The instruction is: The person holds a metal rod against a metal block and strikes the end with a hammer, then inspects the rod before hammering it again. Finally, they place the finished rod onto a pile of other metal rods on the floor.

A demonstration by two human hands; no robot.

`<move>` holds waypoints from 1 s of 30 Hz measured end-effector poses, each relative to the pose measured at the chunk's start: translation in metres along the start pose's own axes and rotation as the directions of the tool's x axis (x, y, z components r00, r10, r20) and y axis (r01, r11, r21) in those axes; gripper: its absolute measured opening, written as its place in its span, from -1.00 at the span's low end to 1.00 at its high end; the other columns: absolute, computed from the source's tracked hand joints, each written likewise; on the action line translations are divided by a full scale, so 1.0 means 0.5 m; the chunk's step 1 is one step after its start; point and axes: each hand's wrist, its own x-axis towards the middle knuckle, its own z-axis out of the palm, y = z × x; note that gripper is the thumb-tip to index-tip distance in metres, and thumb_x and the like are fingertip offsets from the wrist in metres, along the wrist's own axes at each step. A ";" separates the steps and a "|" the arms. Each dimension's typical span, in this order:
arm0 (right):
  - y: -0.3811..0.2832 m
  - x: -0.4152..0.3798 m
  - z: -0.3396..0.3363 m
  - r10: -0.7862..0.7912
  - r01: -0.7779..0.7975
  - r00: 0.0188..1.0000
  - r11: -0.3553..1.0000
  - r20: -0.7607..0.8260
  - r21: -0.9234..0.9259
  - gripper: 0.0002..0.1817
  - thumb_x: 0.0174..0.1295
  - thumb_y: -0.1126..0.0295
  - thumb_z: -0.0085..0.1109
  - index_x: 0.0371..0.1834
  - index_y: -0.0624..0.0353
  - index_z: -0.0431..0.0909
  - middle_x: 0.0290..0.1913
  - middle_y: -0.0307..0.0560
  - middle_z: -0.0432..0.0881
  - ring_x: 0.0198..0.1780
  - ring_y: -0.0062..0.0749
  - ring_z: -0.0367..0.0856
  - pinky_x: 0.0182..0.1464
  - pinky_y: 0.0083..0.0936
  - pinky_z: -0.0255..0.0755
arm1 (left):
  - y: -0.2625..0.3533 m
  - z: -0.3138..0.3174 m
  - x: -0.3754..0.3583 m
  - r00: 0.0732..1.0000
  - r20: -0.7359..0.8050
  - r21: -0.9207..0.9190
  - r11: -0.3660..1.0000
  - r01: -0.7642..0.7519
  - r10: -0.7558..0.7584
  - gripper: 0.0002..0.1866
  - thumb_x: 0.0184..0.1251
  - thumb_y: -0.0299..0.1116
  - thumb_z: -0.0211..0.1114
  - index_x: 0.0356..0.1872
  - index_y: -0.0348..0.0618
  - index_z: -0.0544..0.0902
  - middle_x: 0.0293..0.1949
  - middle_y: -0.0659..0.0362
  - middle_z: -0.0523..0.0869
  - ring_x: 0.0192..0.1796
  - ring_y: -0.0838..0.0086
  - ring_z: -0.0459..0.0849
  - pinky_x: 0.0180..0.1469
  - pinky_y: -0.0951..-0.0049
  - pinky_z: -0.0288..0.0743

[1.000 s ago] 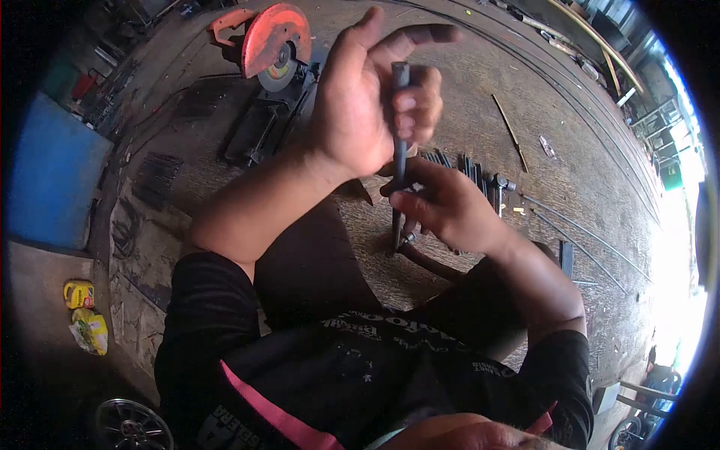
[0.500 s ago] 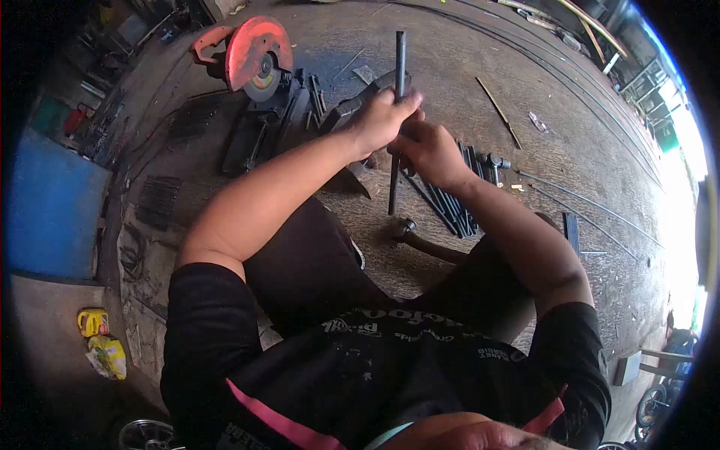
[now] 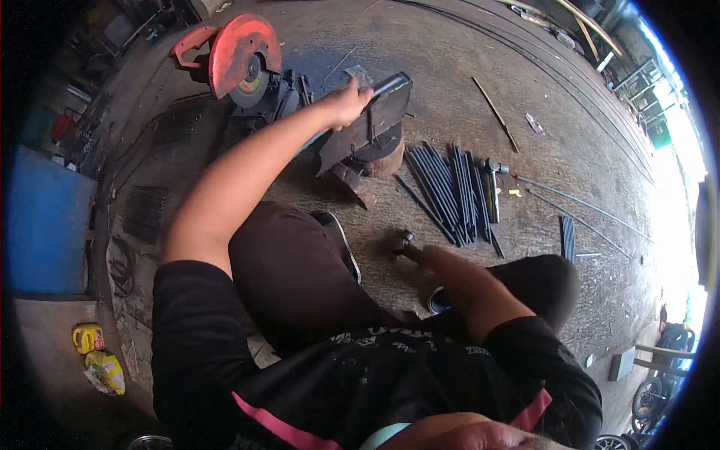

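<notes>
My left hand (image 3: pixel 347 103) is closed round a dark metal rod (image 3: pixel 390 84), which lies along the top edge of a dark steel plate fixture (image 3: pixel 385 116) on a round block (image 3: pixel 386 159). Low in front of me, my right hand (image 3: pixel 435 259) is wrapped round the handle of a hammer (image 3: pixel 406 241), whose head is just above the floor between my legs. A bundle of dark rods (image 3: pixel 442 187) lies on the floor beyond it, with a second hammer (image 3: pixel 494 180) at its right.
A red cut-off saw (image 3: pixel 244 56) stands at the upper left. Long thin rods (image 3: pixel 585 199) and a short stack of bars (image 3: pixel 568 238) lie to the right. A wooden stick (image 3: pixel 495 112) is farther back. Yellow packages (image 3: pixel 105 371) sit at lower left.
The rod has gone from upright between both hands to lying on the fixture in my left hand. My right hand has let go of it, moved down and taken hold of the hammer.
</notes>
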 end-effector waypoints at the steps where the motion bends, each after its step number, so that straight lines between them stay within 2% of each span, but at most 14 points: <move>1: -0.004 -0.012 0.008 0.055 -0.055 0.998 0.998 0.018 0.019 -0.51 0.22 0.00 0.09 -0.01 0.18 0.60 -0.02 0.16 0.64 0.04 -0.03 0.61 0.15 -0.18 0.40 | -0.016 -0.006 0.004 0.999 0.013 0.121 0.992 -0.037 0.036 -0.60 0.53 -0.01 -0.09 0.04 -0.16 0.29 -0.47 0.18 0.46 -0.55 0.47 0.44 -0.58 0.40 0.30; 2: -0.024 -0.009 0.015 0.109 -0.111 0.993 0.993 0.038 0.039 -0.53 0.19 0.03 0.12 -0.01 0.18 0.60 -0.03 0.15 0.65 0.03 -0.03 0.62 0.12 -0.18 0.42 | -0.042 -0.006 0.019 1.000 0.011 0.113 0.993 -0.029 0.028 -0.60 0.53 -0.01 -0.09 0.04 -0.16 0.29 -0.47 0.18 0.46 -0.55 0.47 0.44 -0.58 0.40 0.30; 4: -0.005 -0.064 0.060 0.218 -0.225 0.973 0.970 0.078 0.089 -0.56 0.14 0.09 0.16 -0.02 0.17 0.60 -0.04 0.13 0.66 0.01 -0.04 0.64 0.06 -0.19 0.47 | -0.097 0.005 0.053 0.951 -0.117 0.380 0.897 -0.225 0.288 -0.60 0.52 -0.06 -0.09 0.04 -0.23 0.34 -0.32 -0.03 0.60 -0.31 0.13 0.64 -0.28 0.17 0.46; 5: 0.018 -0.083 0.066 0.271 -0.280 0.958 0.955 0.091 0.101 -0.57 0.12 0.13 0.19 -0.03 0.17 0.60 -0.05 0.12 0.67 0.00 -0.05 0.65 0.03 -0.19 0.49 | -0.103 0.002 0.060 0.952 -0.154 0.369 0.909 -0.193 0.265 -0.60 0.51 -0.09 -0.08 -0.02 -0.28 0.41 -0.15 -0.19 0.63 -0.05 -0.11 0.61 0.00 0.04 0.41; 10: -0.021 -0.046 0.049 0.521 -0.531 0.847 0.824 0.106 0.197 -0.53 0.02 0.16 0.30 -0.03 0.20 0.59 -0.06 0.13 0.68 0.04 -0.07 0.65 0.04 -0.22 0.52 | -0.077 -0.028 0.067 0.975 -0.093 0.380 0.912 -0.151 0.200 -0.56 0.51 -0.10 -0.09 -0.16 -0.35 0.53 -0.17 -0.22 0.65 -0.03 -0.13 0.61 0.02 0.03 0.42; 14: -0.036 -0.031 -0.027 0.541 -0.539 0.839 0.814 0.057 0.215 -0.50 0.03 0.14 0.33 -0.05 0.29 0.56 -0.16 0.10 0.69 -0.12 -0.15 0.71 -0.11 -0.26 0.58 | -0.086 -0.012 0.096 0.983 -0.057 0.376 0.916 -0.141 0.175 -0.53 0.52 -0.11 -0.13 -0.16 -0.36 0.59 -0.16 -0.26 0.65 -0.03 -0.13 0.62 0.03 0.01 0.44; 16: -0.025 -0.028 -0.089 0.230 -0.279 0.949 0.931 0.214 0.234 -0.44 0.05 0.08 0.35 -0.06 0.36 0.54 -0.29 0.03 0.68 -0.35 -0.27 0.70 -0.32 -0.35 0.59 | -0.087 -0.007 0.102 0.983 -0.062 0.391 0.911 -0.133 0.170 -0.52 0.53 -0.12 -0.15 -0.15 -0.36 0.61 -0.15 -0.26 0.66 -0.03 -0.12 0.63 0.04 0.00 0.45; 18: -0.076 -0.085 -0.208 0.520 -0.426 0.844 0.500 0.133 0.754 -0.44 0.11 0.06 0.33 -0.02 0.33 0.52 -0.38 -0.03 0.63 -0.51 -0.37 0.60 -0.52 -0.44 0.48 | -0.086 -0.004 0.099 0.978 -0.027 0.438 0.882 -0.175 0.207 -0.51 0.53 -0.13 -0.18 -0.15 -0.36 0.61 -0.16 -0.26 0.66 -0.02 -0.11 0.63 0.03 0.00 0.45; 20: 0.003 -0.065 -0.231 0.144 0.059 0.940 0.825 -0.309 0.562 -0.43 0.15 0.02 0.32 0.03 0.28 0.50 -0.40 -0.03 0.62 -0.52 -0.40 0.57 -0.52 -0.46 0.43 | -0.078 -0.004 0.098 0.976 -0.029 0.444 0.877 -0.181 0.216 -0.51 0.54 -0.13 -0.19 -0.15 -0.38 0.60 -0.18 -0.25 0.66 -0.04 -0.12 0.63 0.03 -0.01 0.45; 22: -0.105 -0.170 -0.448 0.432 -0.192 0.887 0.662 -0.160 0.725 -0.41 0.27 -0.08 0.15 0.06 0.28 0.52 -0.39 -0.08 0.58 -0.47 -0.45 0.53 -0.43 -0.47 0.43 | -0.064 -0.003 0.086 0.975 -0.027 0.451 0.873 -0.185 0.220 -0.51 0.55 -0.14 -0.19 -0.16 -0.40 0.58 -0.19 -0.25 0.66 -0.06 -0.13 0.63 0.02 -0.01 0.44; 24: -0.077 -0.204 -0.534 0.309 0.081 0.885 0.635 -0.349 0.768 -0.44 0.27 -0.08 0.15 -0.03 0.29 0.53 -0.39 -0.07 0.56 -0.51 -0.50 0.50 -0.45 -0.49 0.41 | -0.034 -0.017 0.071 0.999 0.033 0.415 0.910 -0.015 0.001 -0.49 0.56 -0.13 -0.23 -0.14 -0.41 0.57 -0.28 -0.23 0.67 -0.23 -0.07 0.68 -0.09 0.00 0.51; 25: -0.088 -0.231 -0.597 0.294 0.130 0.880 0.607 -0.374 0.784 -0.44 0.29 -0.09 0.12 -0.07 0.29 0.52 -0.39 -0.07 0.56 -0.50 -0.50 0.51 -0.44 -0.49 0.41 | -0.072 -0.011 0.108 0.994 0.050 0.450 0.886 -0.111 0.099 -0.47 0.56 -0.11 -0.26 -0.13 -0.42 0.55 -0.36 -0.18 0.68 -0.43 0.02 0.69 -0.23 0.04 0.56; 28: -0.118 -0.257 -0.736 0.174 0.427 0.795 0.520 -0.581 0.740 -0.41 0.34 -0.15 0.01 -0.14 0.30 0.51 -0.47 -0.12 0.51 -0.52 -0.48 0.51 -0.46 -0.47 0.42 | -0.051 -0.014 0.096 0.998 0.061 0.453 0.892 -0.003 -0.028 -0.47 0.56 -0.10 -0.27 -0.11 -0.40 0.54 -0.37 -0.15 0.68 -0.49 0.06 0.68 -0.30 0.07 0.58; 30: -0.155 -0.252 -0.784 0.277 0.406 0.740 0.543 -0.613 0.735 -0.38 0.34 -0.18 -0.02 -0.13 0.31 0.51 -0.49 -0.12 0.50 -0.52 -0.47 0.51 -0.47 -0.46 0.43 | -0.057 -0.013 0.097 0.999 0.047 0.428 0.904 -0.015 -0.005 -0.47 0.56 -0.09 -0.29 -0.10 -0.36 0.54 -0.39 -0.12 0.68 -0.46 0.06 0.69 -0.26 0.07 0.58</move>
